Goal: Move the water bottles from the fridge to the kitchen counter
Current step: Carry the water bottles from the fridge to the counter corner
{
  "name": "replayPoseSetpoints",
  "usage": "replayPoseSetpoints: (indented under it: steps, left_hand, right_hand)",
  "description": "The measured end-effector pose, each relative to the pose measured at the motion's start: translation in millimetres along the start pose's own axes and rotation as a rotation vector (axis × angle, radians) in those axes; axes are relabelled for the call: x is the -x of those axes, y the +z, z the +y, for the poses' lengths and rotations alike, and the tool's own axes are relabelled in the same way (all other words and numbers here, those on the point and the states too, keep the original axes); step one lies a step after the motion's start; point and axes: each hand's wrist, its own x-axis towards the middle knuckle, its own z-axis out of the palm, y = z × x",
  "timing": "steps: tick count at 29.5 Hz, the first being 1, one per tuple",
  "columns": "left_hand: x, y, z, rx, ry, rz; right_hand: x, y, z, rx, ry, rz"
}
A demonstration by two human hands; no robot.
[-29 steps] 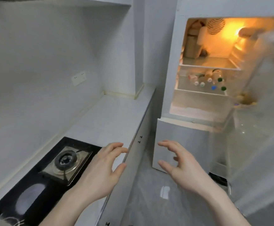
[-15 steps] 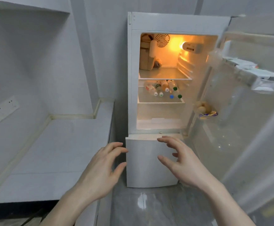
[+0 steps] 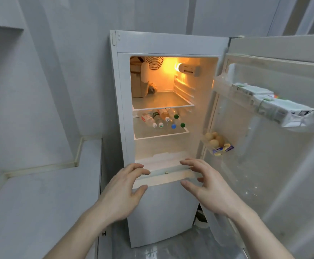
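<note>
Progress: none of the transfer is showing as done. The fridge [image 3: 169, 43] is standing with its upper door [image 3: 275, 146] swung wide to the right. All the bottles [image 3: 161, 117] that can be seen are lying on the middle shelf [image 3: 161, 134]; the desk [image 3: 40, 199] to the left of the fridge is carrying no bottle in the part in view. Everything is judged left to do: reaching in, lifting out, carrying left, setting down.

Bottles: a cluster of roughly five or six, exact count unclear under the glare. They are lying on their sides toward the shelf's left and middle, packed side by side, some touching. Long axes are running front to back, fanned slightly; caps are pointing toward the shelf's front edge, bases toward the back wall.

Left hand [image 3: 122, 193]: fingers [image 3: 133, 168] are spread and loosely curved, gripping nothing, hovering below the shelf near the top edge of the lower door.

Right hand [image 3: 208, 186]: the same, spread wide, holding nothing, thumb apart from the rest.
</note>
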Motion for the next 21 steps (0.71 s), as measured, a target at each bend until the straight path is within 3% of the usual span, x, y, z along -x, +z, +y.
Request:
replayPoseSetpoints:
  steps: [13, 21]
  left_hand:
    - [-193, 30, -68, -0.036, -0.071, -0.079]
    - [-309, 82, -98, 0.023, -0.204, -0.142]
  right_hand:
    - [-189, 34, 56, -0.089, 0.066, -0.023]
    - [-267, 46, 107, -0.156, 0.17, 0.02]
